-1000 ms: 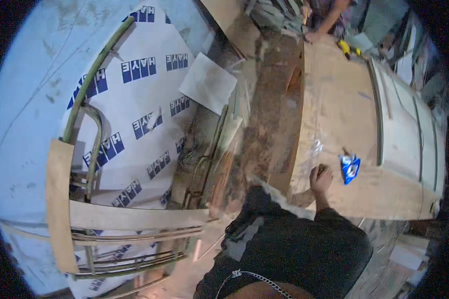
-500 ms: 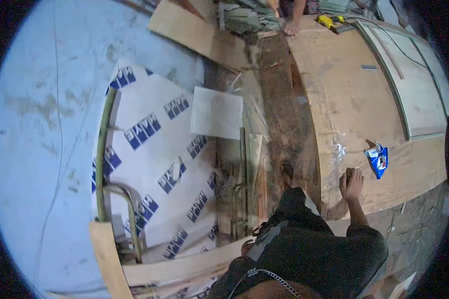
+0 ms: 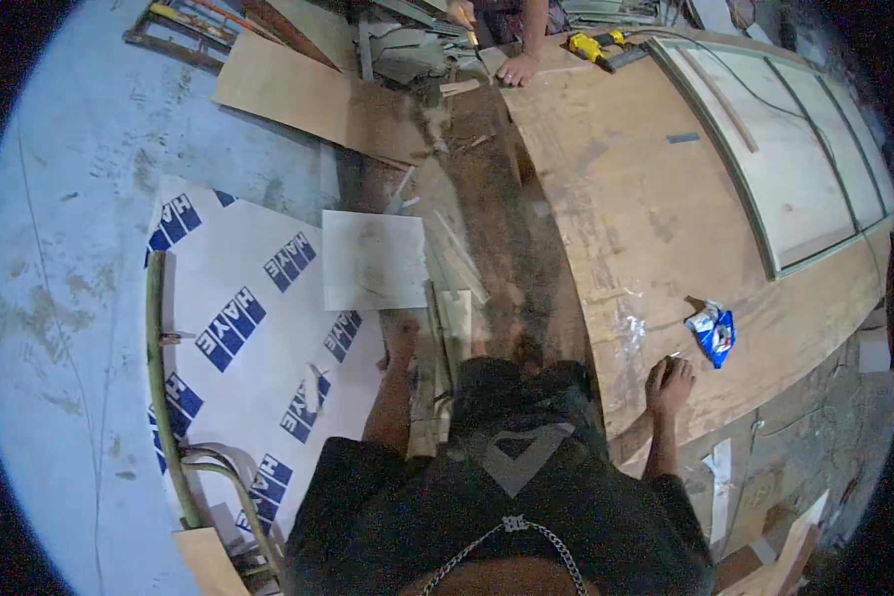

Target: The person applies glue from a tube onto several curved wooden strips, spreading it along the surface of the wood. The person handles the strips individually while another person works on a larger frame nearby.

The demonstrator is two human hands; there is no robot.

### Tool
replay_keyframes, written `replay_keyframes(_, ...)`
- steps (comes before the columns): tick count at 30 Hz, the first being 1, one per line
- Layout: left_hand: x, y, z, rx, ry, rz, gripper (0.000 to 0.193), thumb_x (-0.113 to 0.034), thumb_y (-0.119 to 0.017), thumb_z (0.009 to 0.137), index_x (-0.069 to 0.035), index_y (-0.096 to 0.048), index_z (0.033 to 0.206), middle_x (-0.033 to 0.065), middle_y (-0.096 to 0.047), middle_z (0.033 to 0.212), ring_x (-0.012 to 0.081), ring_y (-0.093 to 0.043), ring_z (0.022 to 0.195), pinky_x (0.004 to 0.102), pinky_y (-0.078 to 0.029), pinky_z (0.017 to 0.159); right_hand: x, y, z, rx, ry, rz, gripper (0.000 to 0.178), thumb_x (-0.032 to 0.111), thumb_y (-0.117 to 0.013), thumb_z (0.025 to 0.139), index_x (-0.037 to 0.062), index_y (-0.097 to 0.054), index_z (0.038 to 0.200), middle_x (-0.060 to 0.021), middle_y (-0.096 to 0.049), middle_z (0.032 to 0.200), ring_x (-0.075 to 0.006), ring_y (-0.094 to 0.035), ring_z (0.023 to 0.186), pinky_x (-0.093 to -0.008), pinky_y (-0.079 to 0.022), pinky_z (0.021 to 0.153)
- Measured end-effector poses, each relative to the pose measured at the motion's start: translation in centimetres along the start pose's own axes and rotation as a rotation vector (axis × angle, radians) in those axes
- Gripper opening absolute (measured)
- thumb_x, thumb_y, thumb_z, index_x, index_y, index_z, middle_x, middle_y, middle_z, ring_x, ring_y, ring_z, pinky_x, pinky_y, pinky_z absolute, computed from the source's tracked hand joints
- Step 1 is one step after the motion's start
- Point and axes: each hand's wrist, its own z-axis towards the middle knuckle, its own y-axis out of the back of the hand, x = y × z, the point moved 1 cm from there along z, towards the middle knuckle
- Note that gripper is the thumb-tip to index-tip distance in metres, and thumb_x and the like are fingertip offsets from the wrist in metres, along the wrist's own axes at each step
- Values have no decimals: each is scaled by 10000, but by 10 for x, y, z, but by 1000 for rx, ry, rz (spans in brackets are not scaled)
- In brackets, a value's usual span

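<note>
My right hand [image 3: 671, 385] rests on the plywood-topped table [image 3: 606, 248], fingers curled round something small that I cannot make out. Close beyond it lies a crumpled blue-and-white packet [image 3: 713, 334]. My left hand [image 3: 400, 340] is low over the left side, just below the near right corner of a pale square panel [image 3: 372, 260]. Blur and dim light hide its fingers, so whether it touches the panel is unclear. Under the panel, a large white sheet with blue printed blocks [image 3: 258, 278] leans beside a green tubular metal frame [image 3: 159, 377].
At the far end, a co-worker's hand [image 3: 518, 70] presses on the table edge near a tool with a yellowish handle [image 3: 470, 32]. A yellow-and-black power tool [image 3: 594, 48] and a framed glass panel [image 3: 775, 169] lie on the table. Wood strips [image 3: 457, 253] litter the gap left of it.
My left hand has risen from low beside my body towards the pale panel. The view has swung, shifting the scene leftward. My right hand stays on the table by the packet.
</note>
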Motion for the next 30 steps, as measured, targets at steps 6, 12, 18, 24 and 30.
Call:
replay_keyframes(6, -268, 77, 130, -159, 103, -1265, 201, -181, -547, 936, -43, -594, 1075, 66, -615, 927, 172, -590, 820, 313, -472, 730, -2, -6, -6, -34, -261, -150, 273, 289, -457, 903, 29, -530, 864, -160, -549, 885, -354, -506, 904, -478, -376, 777)
replay_keyframes(12, -400, 149, 174, 108, -395, -1284, 287, -110, -611, 854, -30, -577, 1127, 57, -619, 966, 114, -568, 795, 283, -475, 677, -1, -17, -4, -118, -369, -256, 264, 274, -459, 901, 24, -534, 857, -161, -555, 876, -359, -519, 900, -488, -380, 732)
replay_keyframes(18, -426, 137, 255, 262, -566, -1200, 293, -136, -627, 814, -50, -590, 1091, 78, -645, 965, 163, -612, 842, 306, -486, 674, 0, -13, 1, -108, -483, -330, 276, 285, -466, 902, 29, -529, 819, -154, -534, 840, -347, -514, 855, -485, -375, 691)
replay_keyframes(24, -426, 134, 335, -165, -540, -936, 293, -166, -637, 772, -75, -601, 1049, 100, -652, 857, 250, -634, 740, 379, -501, 664, -13, -23, -10, -272, -997, -737, 339, 367, -472, 865, 58, -541, 986, -138, -528, 984, -327, -523, 907, -480, -405, 746)
replay_keyframes(30, -421, 146, 357, 45, -533, -656, 264, -245, -578, 839, -118, -549, 1069, 103, -626, 987, 292, -606, 943, 431, -498, 733, -15, -22, -12, -385, -1242, -868, 410, 391, -436, 885, 46, -532, 1085, -116, -536, 1015, -288, -532, 976, -436, -410, 796)
